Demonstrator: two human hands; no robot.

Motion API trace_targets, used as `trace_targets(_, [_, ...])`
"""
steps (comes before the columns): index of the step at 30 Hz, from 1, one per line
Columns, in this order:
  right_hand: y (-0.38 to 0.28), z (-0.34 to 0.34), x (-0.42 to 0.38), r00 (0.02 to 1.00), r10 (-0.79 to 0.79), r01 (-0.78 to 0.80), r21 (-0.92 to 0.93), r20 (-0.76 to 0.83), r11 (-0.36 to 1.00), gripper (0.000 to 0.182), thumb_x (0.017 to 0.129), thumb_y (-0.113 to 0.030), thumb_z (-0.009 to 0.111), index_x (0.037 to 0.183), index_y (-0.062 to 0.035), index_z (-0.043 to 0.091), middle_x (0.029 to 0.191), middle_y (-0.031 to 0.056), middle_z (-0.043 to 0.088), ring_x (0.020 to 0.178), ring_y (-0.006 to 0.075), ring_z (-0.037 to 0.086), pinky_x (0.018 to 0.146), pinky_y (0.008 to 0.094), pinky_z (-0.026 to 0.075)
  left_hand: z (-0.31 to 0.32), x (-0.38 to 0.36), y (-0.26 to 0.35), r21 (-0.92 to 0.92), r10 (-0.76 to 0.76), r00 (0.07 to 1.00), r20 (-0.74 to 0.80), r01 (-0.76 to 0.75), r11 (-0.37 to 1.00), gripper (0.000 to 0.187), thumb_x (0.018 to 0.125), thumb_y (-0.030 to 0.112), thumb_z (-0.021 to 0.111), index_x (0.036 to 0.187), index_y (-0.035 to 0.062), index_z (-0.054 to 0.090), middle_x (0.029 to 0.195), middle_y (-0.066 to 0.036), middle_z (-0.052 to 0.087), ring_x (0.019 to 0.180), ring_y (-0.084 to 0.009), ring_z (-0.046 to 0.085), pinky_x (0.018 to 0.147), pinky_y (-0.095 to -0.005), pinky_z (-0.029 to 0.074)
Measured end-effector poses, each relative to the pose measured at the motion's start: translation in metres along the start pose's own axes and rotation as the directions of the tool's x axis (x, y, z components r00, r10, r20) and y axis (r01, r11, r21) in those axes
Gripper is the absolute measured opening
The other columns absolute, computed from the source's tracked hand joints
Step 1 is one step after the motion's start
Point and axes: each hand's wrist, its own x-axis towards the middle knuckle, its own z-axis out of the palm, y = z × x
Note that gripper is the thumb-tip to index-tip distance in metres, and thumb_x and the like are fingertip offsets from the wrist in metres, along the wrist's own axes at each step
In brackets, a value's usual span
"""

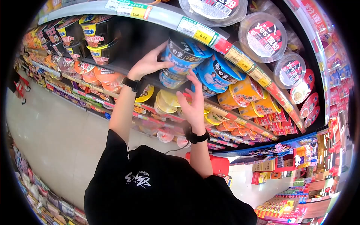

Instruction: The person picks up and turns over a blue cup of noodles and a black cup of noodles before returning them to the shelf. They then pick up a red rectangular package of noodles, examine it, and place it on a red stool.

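A blue instant-noodle bucket [183, 56] sits on top of another blue bucket [171, 79] on the shelf. My left hand [148, 63] has the upper bucket by its left side, thumb across the front and fingers reaching behind it. My right hand [193, 105] is open below and to the right, fingers apart, with one fingertip right at the lower edge of the upper bucket. More blue noodle buckets [219, 73] are stacked just right of my hands. A dark band rings each of my wrists.
Black noodle buckets [95, 32] stand left on this shelf, orange ones [245, 92] right. A price rail [168, 20] curves close above my hands, with clear-lidded bowls [262, 35] over it. Lower shelves hold yellow cups [167, 101]. A tiled aisle floor [67, 123] lies left.
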Motion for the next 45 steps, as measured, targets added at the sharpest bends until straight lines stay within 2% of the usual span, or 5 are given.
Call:
trace_targets(22, [0.006, -0.003, -0.004, 0.991, -0.106, 0.109, 0.024, -0.087, 0.994, 0.053, 0.075, -0.006, 0.066, 0.124, -0.0034, 0.046, 0.140, 0.0171, 0.041, 0.130, 0.0336, 0.038, 0.107, 0.0404, 0.031, 0.009, 0.004, 0.002, -0.094, -0.032, 0.997, 0.068, 0.039, 0.995, 0.082, 0.078, 0.023, 0.077, 0.140, 0.0003, 0.029, 0.132, -0.011, 0.046, 0.119, -0.0186, 0.045, 0.101, -0.0328, 0.036])
trace_targets(27, [0.016, -0.006, -0.004, 0.971, -0.219, 0.213, -0.063, -0.095, 0.975, 0.056, 0.076, -0.008, 0.067, 0.128, -0.0065, 0.044, 0.142, 0.0151, 0.039, 0.132, 0.0292, 0.038, 0.105, 0.0389, 0.034, 0.029, -0.005, 0.027, -0.196, 0.005, 0.999, 0.038, 0.002, 0.981, 0.062, 0.083, 0.021, 0.071, 0.130, -0.0005, 0.038, 0.124, -0.009, 0.051, 0.115, -0.0181, 0.047, 0.101, -0.0319, 0.036])
trace_targets(41, [0.006, -0.007, -0.006, 0.990, -0.120, 0.117, -0.037, -0.070, 0.992, 0.055, 0.077, -0.010, 0.066, 0.127, -0.0074, 0.045, 0.143, 0.0123, 0.039, 0.129, 0.0287, 0.040, 0.100, 0.0392, 0.036, 0.016, 0.001, -0.002, -0.202, -0.026, 0.999, 0.042, 0.034, 0.979, 0.076, 0.080, 0.020, 0.074, 0.140, 0.0020, 0.030, 0.134, -0.009, 0.043, 0.122, -0.0183, 0.041, 0.103, -0.0324, 0.033])
trace_targets(43, [-0.001, -0.006, -0.008, 0.992, -0.097, 0.098, 0.011, -0.077, 0.995, 0.053, 0.076, -0.008, 0.064, 0.125, -0.0041, 0.044, 0.140, 0.0174, 0.039, 0.130, 0.0350, 0.037, 0.107, 0.0417, 0.030, 0.018, -0.006, 0.002, -0.190, 0.001, 0.999, -0.038, -0.008, 0.982, 0.078, 0.080, 0.016, 0.073, 0.141, 0.0003, 0.027, 0.138, -0.012, 0.041, 0.124, -0.0197, 0.041, 0.103, -0.0335, 0.034])
trace_targets(45, [-0.009, -0.008, -0.013, 0.988, -0.068, 0.070, 0.009, -0.136, 0.997, 0.047, 0.076, -0.007, 0.064, 0.120, -0.0037, 0.049, 0.132, 0.0154, 0.047, 0.122, 0.0312, 0.045, 0.101, 0.0383, 0.037, 0.022, -0.016, 0.008, -0.181, 0.044, 0.990, -0.134, -0.068, 0.981, 0.078, 0.080, 0.014, 0.073, 0.141, -0.0008, 0.026, 0.140, -0.014, 0.040, 0.124, -0.0212, 0.041, 0.104, -0.0342, 0.034])
